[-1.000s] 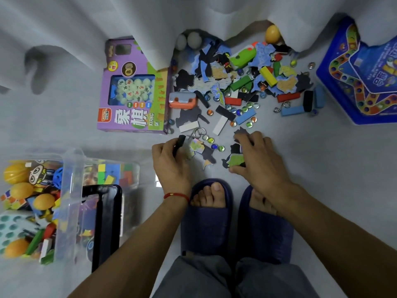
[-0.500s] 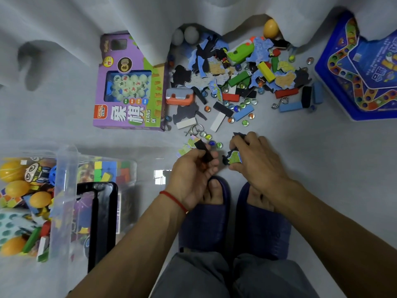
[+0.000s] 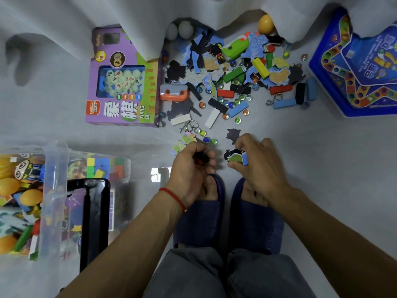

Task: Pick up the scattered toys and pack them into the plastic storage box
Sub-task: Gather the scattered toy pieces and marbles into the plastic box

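Observation:
Scattered toys (image 3: 234, 82) lie on the grey floor ahead: foam puzzle pieces, coloured blocks, glass marbles and metal rings. My left hand (image 3: 189, 168) curls round a small black piece (image 3: 202, 159) just above my left foot. Beside it, my right hand (image 3: 257, 162) pinches a stack of foam puzzle pieces (image 3: 236, 157), green, black and blue at the edges. A dark puzzle piece (image 3: 233, 135) lies on the floor just beyond my right fingers. The clear plastic storage box (image 3: 53, 190) stands at the left, partly filled with orange balls, blocks and toys.
A purple chess box (image 3: 124, 82) lies left of the pile. A blue board game (image 3: 361, 67) sits at the right. A white curtain (image 3: 150, 22) hangs over the far edge of the toys. The box's black handle (image 3: 94, 222) is near my left forearm. My feet wear dark slippers (image 3: 227, 220).
Both hands have lifted off the floor with their pieces and drawn back toward my feet. My left hand turned palm up and closed round the black piece.

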{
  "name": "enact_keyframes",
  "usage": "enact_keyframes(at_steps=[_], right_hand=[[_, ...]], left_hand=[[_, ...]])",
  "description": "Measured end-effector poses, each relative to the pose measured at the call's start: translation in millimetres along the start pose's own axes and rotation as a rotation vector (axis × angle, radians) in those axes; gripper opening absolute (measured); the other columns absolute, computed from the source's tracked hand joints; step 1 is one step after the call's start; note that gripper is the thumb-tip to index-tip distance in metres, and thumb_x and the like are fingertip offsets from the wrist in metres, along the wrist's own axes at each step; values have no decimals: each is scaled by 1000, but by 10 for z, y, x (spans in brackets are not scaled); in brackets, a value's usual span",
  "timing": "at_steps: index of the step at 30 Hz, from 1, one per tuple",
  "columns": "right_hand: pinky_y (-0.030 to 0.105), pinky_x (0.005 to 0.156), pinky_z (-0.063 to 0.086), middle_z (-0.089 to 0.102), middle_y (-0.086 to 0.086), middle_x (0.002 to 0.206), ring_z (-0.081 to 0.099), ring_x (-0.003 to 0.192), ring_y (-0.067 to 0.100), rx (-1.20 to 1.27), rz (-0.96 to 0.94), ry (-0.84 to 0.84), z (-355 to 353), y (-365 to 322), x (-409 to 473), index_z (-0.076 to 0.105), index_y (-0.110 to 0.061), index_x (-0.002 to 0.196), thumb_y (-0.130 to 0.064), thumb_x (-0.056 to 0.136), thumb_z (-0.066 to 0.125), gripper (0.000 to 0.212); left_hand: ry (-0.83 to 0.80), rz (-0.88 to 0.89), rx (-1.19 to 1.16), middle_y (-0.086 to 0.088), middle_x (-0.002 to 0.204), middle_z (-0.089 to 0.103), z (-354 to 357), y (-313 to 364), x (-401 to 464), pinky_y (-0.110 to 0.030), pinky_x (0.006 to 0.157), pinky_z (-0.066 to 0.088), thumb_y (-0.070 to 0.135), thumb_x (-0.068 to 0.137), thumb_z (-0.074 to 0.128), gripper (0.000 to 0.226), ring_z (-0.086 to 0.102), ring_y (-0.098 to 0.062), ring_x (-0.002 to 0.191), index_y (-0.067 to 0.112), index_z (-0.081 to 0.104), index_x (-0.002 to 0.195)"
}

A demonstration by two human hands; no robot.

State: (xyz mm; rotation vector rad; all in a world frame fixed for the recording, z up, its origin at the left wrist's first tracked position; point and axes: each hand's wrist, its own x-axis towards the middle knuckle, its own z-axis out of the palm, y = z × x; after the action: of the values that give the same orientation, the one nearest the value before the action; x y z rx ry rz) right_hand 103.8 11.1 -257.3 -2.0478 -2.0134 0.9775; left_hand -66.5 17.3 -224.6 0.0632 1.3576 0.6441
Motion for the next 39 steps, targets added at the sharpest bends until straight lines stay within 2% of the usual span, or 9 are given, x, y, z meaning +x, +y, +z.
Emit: enact_keyframes(at_steps=[4,7,11,14,17,26,32,36,39], right_hand=[[19,64,45,68,-9,79,58,71,2,337,135,-26,-226,32,-69,69,-21,91,-44,77,80,28],[31,63,45,67,7,69,59,64,14,357,182,-151,-527,-11,-155,70,-10,75,-53,77,76,43],[24,53,38,58,-3,49,50,48,5,238,112,-265,-1159,-569,-392,67,-12,63,-54,83,68,47],[24,48,47,65,11,59,55,48,15,206,-18,-439,-1632,-1345,-571,67,-3,79,-55,82,63,53],[36,65,61,73,10,76,68,62,26,180,-139,-581,-1950,-2223,-766,65,-11,96,-49,77,72,43],[47,79,61,62,12,118,62,102,21,129,-182,-777,-1094,-3975,-1119,64,-18,116,-23,74,86,48],[46,89,58,52,17,132,57,118,32,169,-63,-883,-914,-4050,-1203,52,-11,135,-36,85,74,60],[44,92,57,66,6,115,67,104,22,174,-137,-707,-1301,-3683,-925,64,-15,120,-39,89,67,39],[33,75,56,69,16,102,70,90,30,-17,-161,-571,-1678,-3132,-669,65,-6,113,-32,93,61,33]], left_hand=[[16,29,28,-5,72,55,91,44,-127,-31,54,31,26,87,51,23,43,-18,54,13,59,69],[7,40,26,-4,70,58,201,129,-291,-29,51,35,30,89,51,19,47,-18,54,16,55,78],[-95,49,-75,-2,66,58,198,302,-928,-24,49,40,42,92,48,26,50,-19,56,18,53,82],[-146,134,-172,-8,71,61,-35,449,-1575,-27,53,46,42,95,47,32,56,-23,60,13,56,84],[-140,279,-206,-11,75,61,-480,565,-2189,-30,56,47,36,95,49,26,56,-24,62,12,57,87],[297,339,-212,-16,91,48,-2091,541,-3144,-37,68,50,16,90,58,9,50,-29,73,7,57,90],[439,421,-169,-10,101,55,-2220,504,-3220,-36,68,48,23,94,52,12,55,-24,77,12,58,92],[543,633,-20,-6,107,62,-1913,522,-2996,-33,72,51,16,91,54,21,58,-17,84,11,62,110],[459,795,101,-5,107,67,-1472,538,-2807,-38,88,55,7,87,56,23,64,-18,95,17,66,105]])
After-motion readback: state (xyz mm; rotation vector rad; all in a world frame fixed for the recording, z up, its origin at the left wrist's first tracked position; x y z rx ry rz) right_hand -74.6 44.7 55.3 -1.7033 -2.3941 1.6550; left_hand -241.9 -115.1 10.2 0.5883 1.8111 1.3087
